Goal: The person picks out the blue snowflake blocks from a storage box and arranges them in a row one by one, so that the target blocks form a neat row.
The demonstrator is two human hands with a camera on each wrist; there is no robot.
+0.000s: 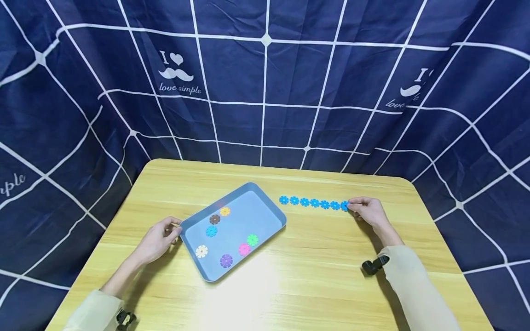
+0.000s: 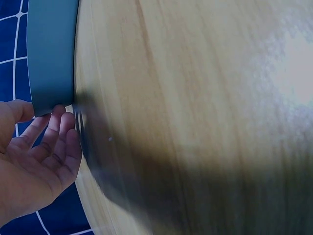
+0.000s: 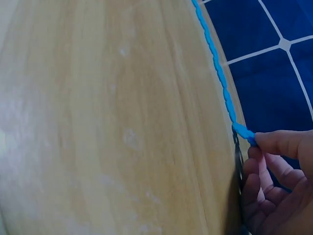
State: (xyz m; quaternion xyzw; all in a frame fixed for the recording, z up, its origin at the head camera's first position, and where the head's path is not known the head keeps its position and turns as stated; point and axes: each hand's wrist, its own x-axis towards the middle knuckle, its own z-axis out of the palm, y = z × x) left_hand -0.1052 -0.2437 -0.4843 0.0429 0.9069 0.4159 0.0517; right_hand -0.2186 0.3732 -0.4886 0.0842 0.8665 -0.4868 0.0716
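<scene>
My right hand [image 1: 368,212] pinches the end of a chain of blue snowflake discs [image 1: 314,202] between thumb and fingertips. The chain stretches leftward in a nearly straight row; in the right wrist view its gripped end disc [image 3: 243,131] tilts away from the line of the others. At the left, my left hand [image 1: 155,239] holds the corner of a shallow blue-grey tray [image 1: 252,207], thumb at the rim and fingertips against the outer wall. Inside the tray lie loose discs, among them a purple disc [image 1: 226,261], a green disc [image 1: 252,240] and a brown disc [image 1: 214,219].
The tray stands at an angle on a wooden table [image 1: 314,285], left of the chain. A dark blue curtain [image 1: 232,124] with white lines hangs behind the table and on both sides. Black straps [image 1: 376,265] sit at the wrists.
</scene>
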